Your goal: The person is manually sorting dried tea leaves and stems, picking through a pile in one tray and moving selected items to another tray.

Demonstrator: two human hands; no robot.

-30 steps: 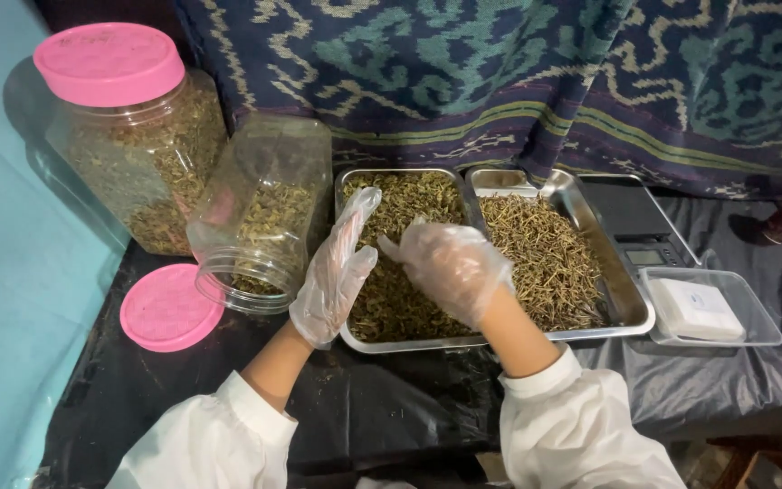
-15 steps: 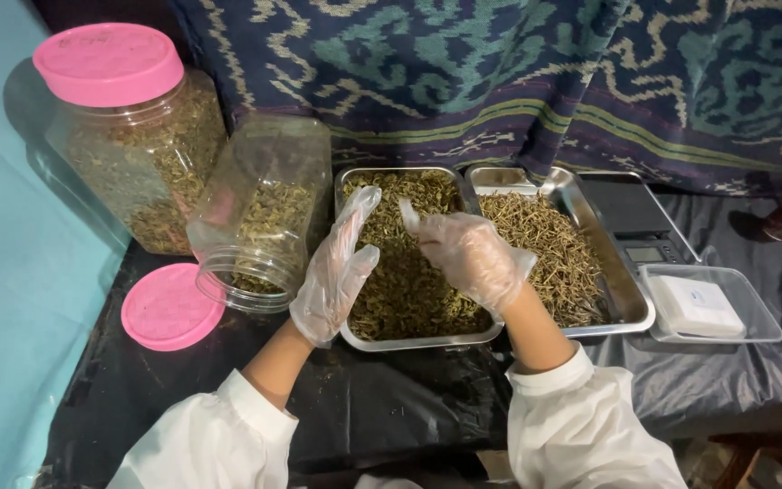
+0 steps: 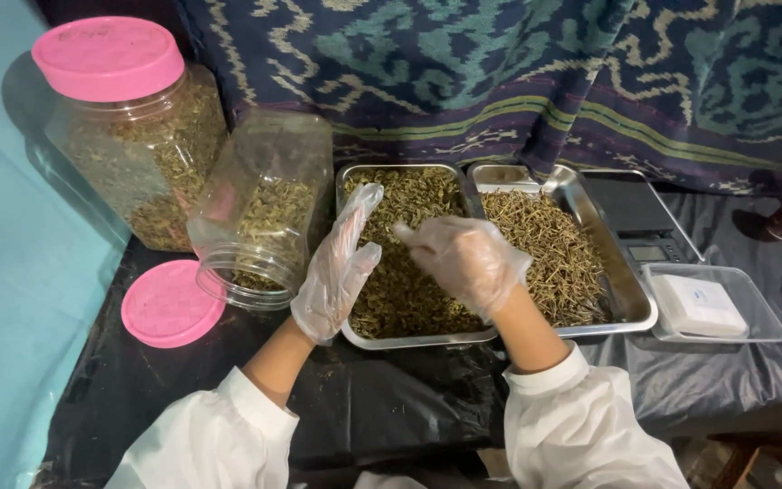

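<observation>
Both my hands wear clear plastic gloves. My left hand (image 3: pixel 335 272) stands open and upright, palm facing right, at the left rim of a steel tray (image 3: pixel 409 339) filled with dried green leaves (image 3: pixel 409 195). My right hand (image 3: pixel 463 261) hovers over those leaves with its fingers bunched and pointing left, close to my left palm. The glove hides whether anything is pinched. A second steel tray (image 3: pixel 631 308) to the right holds thin dried stems (image 3: pixel 549 244).
A clear jar (image 3: pixel 260 213) lies tilted with its mouth toward me, partly filled with leaves, its pink lid (image 3: pixel 169 305) beside it. A lidded full jar (image 3: pixel 133 136) stands at far left. A digital scale (image 3: pixel 635 222) and a clear plastic box (image 3: pixel 712 308) sit on the right.
My right hand moved from the near part of the leaf tray up and left, then dipped its fingertips toward the leaves near my left palm. My left hand stayed put.
</observation>
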